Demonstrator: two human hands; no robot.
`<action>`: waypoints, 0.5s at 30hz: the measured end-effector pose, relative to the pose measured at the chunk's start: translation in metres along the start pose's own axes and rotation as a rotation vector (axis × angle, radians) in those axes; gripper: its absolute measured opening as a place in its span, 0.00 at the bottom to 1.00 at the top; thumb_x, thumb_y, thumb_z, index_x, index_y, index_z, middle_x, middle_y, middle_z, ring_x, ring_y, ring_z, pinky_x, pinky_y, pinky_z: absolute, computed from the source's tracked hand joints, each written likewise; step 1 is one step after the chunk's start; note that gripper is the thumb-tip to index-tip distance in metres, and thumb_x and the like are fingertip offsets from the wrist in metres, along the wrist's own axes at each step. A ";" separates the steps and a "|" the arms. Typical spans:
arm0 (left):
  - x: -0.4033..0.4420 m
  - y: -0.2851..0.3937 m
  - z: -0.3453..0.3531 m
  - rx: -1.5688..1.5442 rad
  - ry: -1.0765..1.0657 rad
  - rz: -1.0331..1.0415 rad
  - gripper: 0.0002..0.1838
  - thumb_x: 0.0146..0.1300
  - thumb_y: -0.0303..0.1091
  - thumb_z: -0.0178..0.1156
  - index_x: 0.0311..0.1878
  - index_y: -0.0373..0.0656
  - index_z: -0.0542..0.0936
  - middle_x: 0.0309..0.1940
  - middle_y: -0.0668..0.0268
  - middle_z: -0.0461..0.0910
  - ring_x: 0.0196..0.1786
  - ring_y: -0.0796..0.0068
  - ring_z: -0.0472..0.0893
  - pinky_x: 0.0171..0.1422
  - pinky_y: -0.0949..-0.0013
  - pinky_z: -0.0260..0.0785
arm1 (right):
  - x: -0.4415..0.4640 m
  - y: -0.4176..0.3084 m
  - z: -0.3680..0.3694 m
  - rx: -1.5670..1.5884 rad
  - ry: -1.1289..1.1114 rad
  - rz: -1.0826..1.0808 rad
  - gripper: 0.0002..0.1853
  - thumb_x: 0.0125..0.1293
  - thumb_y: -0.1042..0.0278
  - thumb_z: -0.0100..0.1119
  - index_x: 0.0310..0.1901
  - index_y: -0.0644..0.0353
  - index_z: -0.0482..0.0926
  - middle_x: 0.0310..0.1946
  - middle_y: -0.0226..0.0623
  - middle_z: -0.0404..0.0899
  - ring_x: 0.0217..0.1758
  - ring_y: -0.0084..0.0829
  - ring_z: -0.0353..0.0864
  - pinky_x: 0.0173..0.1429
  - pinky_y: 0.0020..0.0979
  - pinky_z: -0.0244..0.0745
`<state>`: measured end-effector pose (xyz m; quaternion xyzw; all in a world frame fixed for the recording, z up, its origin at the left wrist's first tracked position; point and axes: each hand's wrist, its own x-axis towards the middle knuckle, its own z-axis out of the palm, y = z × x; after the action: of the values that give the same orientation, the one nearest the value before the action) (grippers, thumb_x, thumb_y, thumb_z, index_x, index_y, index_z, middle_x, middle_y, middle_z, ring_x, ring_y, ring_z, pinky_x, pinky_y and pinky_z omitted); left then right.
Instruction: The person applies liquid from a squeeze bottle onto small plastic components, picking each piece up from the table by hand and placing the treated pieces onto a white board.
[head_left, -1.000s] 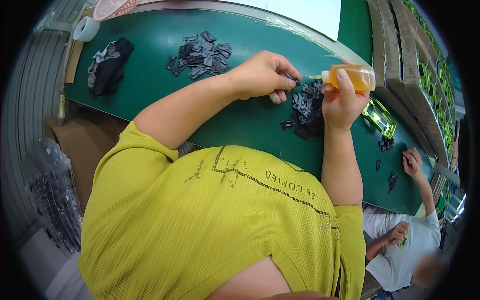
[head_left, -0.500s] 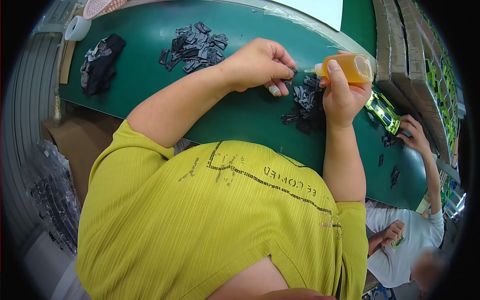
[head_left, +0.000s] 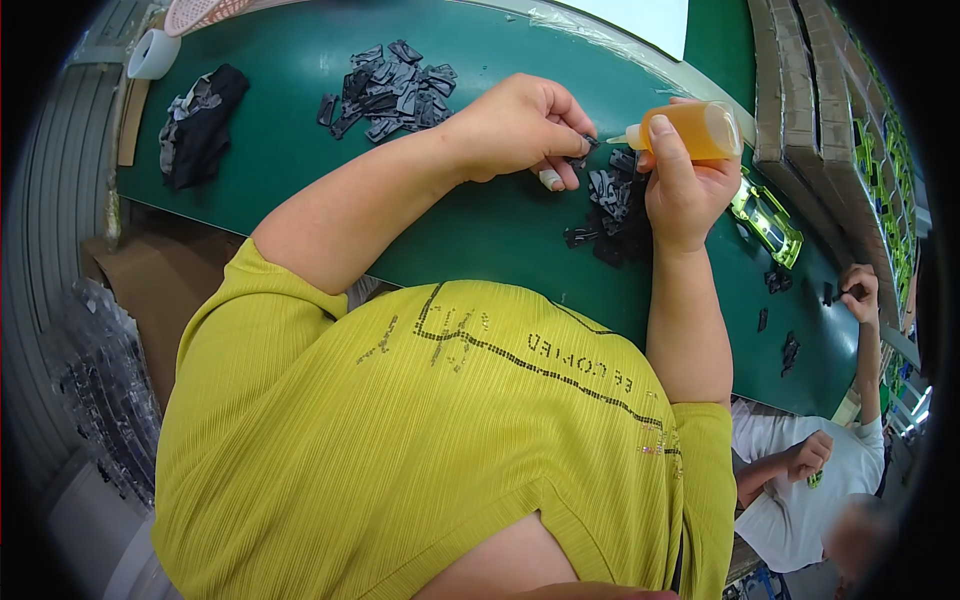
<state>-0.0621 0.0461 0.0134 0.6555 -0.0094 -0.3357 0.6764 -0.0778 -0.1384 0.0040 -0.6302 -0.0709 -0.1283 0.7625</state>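
Between the fingertips of my left hand is a small black part, mostly covered by the fingers. My right hand is wrapped round a bottle of amber liquid, tilted so its thin nozzle points left at the black part. The nozzle tip is very near the part; whether they touch I cannot tell. Below the bottle, between my hands, lies a pile of black parts. A second pile of black parts is on the green table, left of my left hand.
A dark cloth, a white tape roll and a pink basket are at the left. Right of my right hand lies a green car body. Cardboard boxes line the right edge. A co-worker's hand holds a dark piece.
My left hand and the bottle have risen slightly in view, and the nozzle has come closer to the black part. The co-worker's hand went toward the car body, then back right.
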 end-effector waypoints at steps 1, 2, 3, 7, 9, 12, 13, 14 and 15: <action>0.000 0.000 0.000 0.011 0.001 0.006 0.13 0.60 0.27 0.61 0.46 0.31 0.77 0.32 0.59 0.81 0.27 0.73 0.83 0.30 0.76 0.76 | 0.000 -0.001 0.001 -0.006 0.002 0.005 0.11 0.57 0.79 0.63 0.41 0.65 0.74 0.30 0.35 0.79 0.22 0.19 0.73 0.25 0.19 0.68; 0.000 0.000 0.000 0.023 0.003 0.011 0.12 0.60 0.27 0.61 0.46 0.31 0.77 0.32 0.59 0.81 0.27 0.74 0.83 0.30 0.76 0.75 | 0.000 -0.001 0.001 -0.011 0.003 0.010 0.11 0.57 0.79 0.63 0.41 0.65 0.74 0.30 0.35 0.79 0.22 0.19 0.73 0.25 0.20 0.68; -0.001 0.000 0.001 0.034 0.004 0.017 0.12 0.60 0.27 0.61 0.45 0.31 0.77 0.32 0.59 0.81 0.26 0.74 0.83 0.30 0.76 0.75 | 0.000 -0.002 0.001 -0.007 0.013 0.007 0.11 0.57 0.78 0.63 0.41 0.65 0.74 0.30 0.35 0.79 0.22 0.19 0.73 0.25 0.20 0.68; 0.000 0.001 -0.002 0.073 -0.004 0.036 0.12 0.60 0.27 0.61 0.45 0.31 0.77 0.31 0.58 0.82 0.26 0.75 0.82 0.28 0.77 0.75 | 0.003 -0.004 -0.005 0.044 0.036 -0.009 0.12 0.57 0.77 0.64 0.42 0.66 0.74 0.29 0.36 0.78 0.21 0.20 0.73 0.25 0.19 0.68; 0.001 0.001 -0.002 0.049 0.000 0.028 0.13 0.59 0.27 0.61 0.45 0.31 0.77 0.31 0.58 0.82 0.25 0.75 0.82 0.27 0.77 0.75 | 0.004 -0.006 -0.006 0.093 0.041 -0.006 0.12 0.57 0.76 0.63 0.42 0.66 0.74 0.29 0.36 0.78 0.21 0.20 0.73 0.24 0.19 0.68; 0.001 0.001 -0.002 -0.019 0.009 0.004 0.13 0.59 0.27 0.60 0.45 0.30 0.77 0.32 0.56 0.82 0.26 0.73 0.83 0.28 0.76 0.76 | 0.000 -0.010 -0.003 0.144 0.044 0.020 0.12 0.57 0.76 0.63 0.42 0.66 0.74 0.28 0.37 0.78 0.21 0.21 0.73 0.24 0.19 0.68; 0.001 0.002 -0.002 -0.036 0.011 -0.004 0.12 0.59 0.27 0.60 0.45 0.30 0.77 0.32 0.55 0.82 0.26 0.72 0.83 0.29 0.76 0.76 | -0.003 -0.010 -0.002 0.135 0.039 0.028 0.12 0.57 0.76 0.63 0.42 0.66 0.74 0.29 0.37 0.78 0.21 0.21 0.73 0.24 0.19 0.68; 0.001 0.003 -0.002 -0.051 0.015 -0.009 0.12 0.59 0.27 0.60 0.45 0.30 0.77 0.33 0.54 0.82 0.27 0.72 0.83 0.29 0.75 0.77 | -0.003 -0.009 -0.001 0.126 0.032 0.032 0.12 0.56 0.76 0.63 0.42 0.66 0.74 0.29 0.37 0.78 0.21 0.21 0.73 0.24 0.19 0.68; 0.001 0.003 -0.002 -0.069 0.016 -0.019 0.12 0.59 0.27 0.59 0.45 0.30 0.76 0.33 0.54 0.82 0.27 0.71 0.84 0.30 0.75 0.77 | -0.005 -0.008 0.000 0.113 0.028 0.035 0.13 0.56 0.76 0.64 0.42 0.66 0.74 0.29 0.37 0.78 0.21 0.21 0.73 0.24 0.19 0.68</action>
<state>-0.0595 0.0471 0.0156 0.6344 0.0140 -0.3371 0.6954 -0.0849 -0.1394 0.0102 -0.5854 -0.0561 -0.1194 0.8000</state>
